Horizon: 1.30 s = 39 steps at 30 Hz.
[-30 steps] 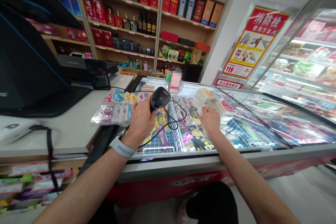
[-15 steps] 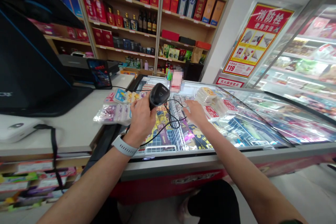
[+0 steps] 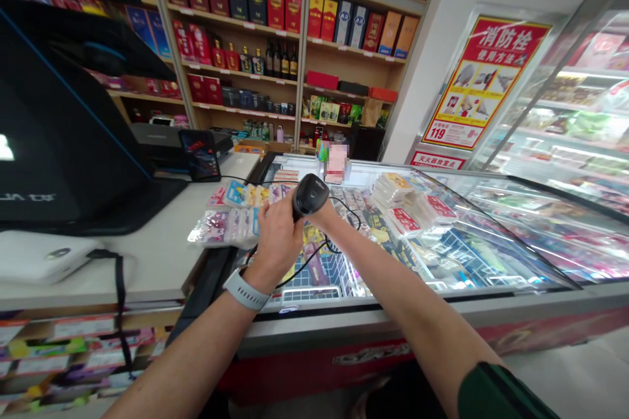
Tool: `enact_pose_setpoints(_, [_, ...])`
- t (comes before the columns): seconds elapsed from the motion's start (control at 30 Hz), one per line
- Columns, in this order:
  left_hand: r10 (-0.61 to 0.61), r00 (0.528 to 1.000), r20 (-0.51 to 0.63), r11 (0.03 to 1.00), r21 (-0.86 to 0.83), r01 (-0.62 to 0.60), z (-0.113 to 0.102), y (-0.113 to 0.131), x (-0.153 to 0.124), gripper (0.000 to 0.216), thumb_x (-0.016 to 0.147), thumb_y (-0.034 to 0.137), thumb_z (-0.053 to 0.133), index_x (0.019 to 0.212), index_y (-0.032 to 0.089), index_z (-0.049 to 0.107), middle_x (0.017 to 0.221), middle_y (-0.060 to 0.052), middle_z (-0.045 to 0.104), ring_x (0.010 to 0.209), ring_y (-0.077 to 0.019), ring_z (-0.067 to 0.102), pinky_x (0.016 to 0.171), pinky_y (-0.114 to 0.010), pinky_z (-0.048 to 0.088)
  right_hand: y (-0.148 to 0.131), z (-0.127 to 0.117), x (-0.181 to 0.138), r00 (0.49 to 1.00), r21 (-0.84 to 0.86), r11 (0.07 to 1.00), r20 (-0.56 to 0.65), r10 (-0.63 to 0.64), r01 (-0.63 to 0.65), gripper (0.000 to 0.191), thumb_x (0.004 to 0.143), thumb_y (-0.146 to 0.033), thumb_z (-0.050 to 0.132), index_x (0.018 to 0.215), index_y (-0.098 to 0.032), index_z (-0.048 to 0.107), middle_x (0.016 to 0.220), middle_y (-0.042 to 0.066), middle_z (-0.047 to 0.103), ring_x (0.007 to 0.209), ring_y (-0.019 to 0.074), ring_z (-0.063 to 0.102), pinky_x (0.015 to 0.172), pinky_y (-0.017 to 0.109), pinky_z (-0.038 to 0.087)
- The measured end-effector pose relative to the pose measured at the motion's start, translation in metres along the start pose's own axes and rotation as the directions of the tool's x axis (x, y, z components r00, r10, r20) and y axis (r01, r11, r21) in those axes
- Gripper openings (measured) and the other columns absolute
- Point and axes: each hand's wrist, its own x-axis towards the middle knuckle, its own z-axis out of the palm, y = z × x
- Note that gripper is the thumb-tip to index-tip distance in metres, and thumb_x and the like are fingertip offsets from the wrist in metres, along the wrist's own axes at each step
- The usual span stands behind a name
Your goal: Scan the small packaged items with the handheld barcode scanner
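My left hand (image 3: 278, 236) is wrapped round the handle of a black barcode scanner (image 3: 311, 195), whose head points away from me over the glass-topped freezer. A black cable (image 3: 307, 267) trails from it across the glass. Just behind the scanner is my right hand (image 3: 322, 215); its fingers are hidden by the scanner head, so I cannot tell what they do. Left of my hands lie several clear-wrapped packs (image 3: 223, 228) and colourful small packs (image 3: 253, 194). To the right, stacks of white packs (image 3: 403, 221) with red labels rest on the glass.
The freezer (image 3: 304, 324) has wire baskets of packaged goods under its glass. At left, a counter (image 3: 162, 252) carries a black monitor stand (image 3: 73, 144), a phone (image 3: 200, 155) and a white device (image 3: 46, 255). Shelves of boxes and bottles (image 3: 282, 60) stand behind.
My right hand has moved left, from the glass beside the cable to behind the scanner. The scanner stays in my left hand. The view has shifted slightly.
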Motion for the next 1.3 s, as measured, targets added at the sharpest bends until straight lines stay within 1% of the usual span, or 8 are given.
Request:
enact_pose_setpoints(0.13, [0.002,1.0,0.013,1.0,-0.008,-0.002,-0.002,0.003,-0.001,0.052,0.084,0.018,0.048,0.135,0.014,0.04,0.122,-0.014,0.061,0.115,-0.0292,0.054,0.106,-0.05,0.03,0.002,-0.004,-0.011,0.996,-0.289,0.953,0.028,-0.089,0.093,0.009,0.079,-0.019,0.06,0.084,-0.021,0.067,0.107,0.011,0.069,0.11,0.0303,0.056,0.097,0.041,0.041])
enact_pose_setpoints(0.3, [-0.008,1.0,0.024,1.0,-0.011,0.009,-0.002,0.004,-0.001,0.053,0.085,0.019,0.048,0.137,0.013,0.039,0.123,-0.015,0.061,0.116,-0.0294,0.054,0.106,-0.05,0.03,0.005,-0.016,-0.032,0.999,-0.455,0.89,-0.009,-0.054,0.044,0.02,0.086,-0.022,0.052,0.101,-0.021,0.065,0.112,0.013,0.066,0.108,0.0278,0.057,0.09,0.037,0.045])
enact_pose_setpoints(0.4, [-0.005,1.0,0.026,1.0,0.005,0.004,0.001,0.002,0.0,0.054,0.085,0.02,0.048,0.137,0.012,0.039,0.125,-0.015,0.06,0.117,-0.029,0.053,0.106,-0.048,0.029,0.007,-0.029,-0.043,0.997,-0.491,0.871,-0.069,-0.018,-0.018,0.019,0.087,-0.022,0.05,0.099,-0.017,0.064,0.103,0.013,0.067,0.1,0.0245,0.06,0.087,0.034,0.046])
enact_pose_setpoints(0.5, [-0.016,1.0,0.027,1.0,0.023,0.015,0.002,0.0,-0.001,0.054,0.085,0.02,0.048,0.137,0.012,0.039,0.124,-0.015,0.06,0.117,-0.0289,0.053,0.106,-0.048,0.03,0.017,-0.044,-0.051,0.978,-0.378,0.913,-0.187,0.088,-0.155,0.014,0.085,-0.024,0.052,0.088,-0.017,0.064,0.086,0.008,0.069,0.086,0.0216,0.065,0.08,0.032,0.048])
enact_pose_setpoints(0.63, [-0.015,1.0,0.019,1.0,0.022,0.015,0.002,-0.001,-0.001,0.053,0.085,0.021,0.048,0.137,0.013,0.039,0.125,-0.014,0.06,0.117,-0.0283,0.053,0.106,-0.047,0.03,0.04,-0.057,-0.059,0.924,0.042,0.968,-0.289,0.251,-0.249,0.009,0.081,-0.026,0.054,0.083,-0.02,0.061,0.072,0.001,0.068,0.069,0.0164,0.066,0.068,0.028,0.052])
enact_pose_setpoints(0.73, [-0.011,1.0,0.019,1.0,0.024,0.011,0.003,-0.002,-0.002,0.052,0.085,0.02,0.048,0.136,0.014,0.04,0.124,-0.013,0.06,0.116,-0.0279,0.053,0.106,-0.046,0.029,0.055,-0.059,-0.061,0.898,0.366,0.896,-0.258,0.357,-0.251,0.01,0.079,-0.028,0.055,0.084,-0.02,0.059,0.066,-0.001,0.066,0.06,0.0145,0.064,0.059,0.027,0.054])
enact_pose_setpoints(0.8, [-0.009,1.0,0.025,1.0,0.025,0.008,0.004,-0.002,-0.002,0.052,0.085,0.019,0.048,0.136,0.015,0.041,0.123,-0.013,0.061,0.116,-0.0278,0.054,0.105,-0.046,0.029,0.06,-0.06,-0.06,0.883,0.469,0.848,-0.252,0.396,-0.246,0.012,0.076,-0.03,0.058,0.082,-0.019,0.057,0.064,-0.002,0.064,0.057,0.014,0.064,0.057,0.026,0.054])
enact_pose_setpoints(1.3, [0.039,0.996,0.083,0.998,0.041,-0.043,0.009,-0.004,-0.001,0.055,0.084,0.021,0.05,0.137,0.012,0.039,0.12,-0.014,0.061,0.112,-0.0287,0.055,0.103,-0.046,0.033,0.059,-0.065,-0.051,0.867,0.524,0.835,-0.324,0.378,-0.169,0.016,0.073,-0.032,0.06,0.082,-0.019,0.056,0.071,-0.001,0.066,0.06,0.0128,0.064,0.061,0.028,0.057])
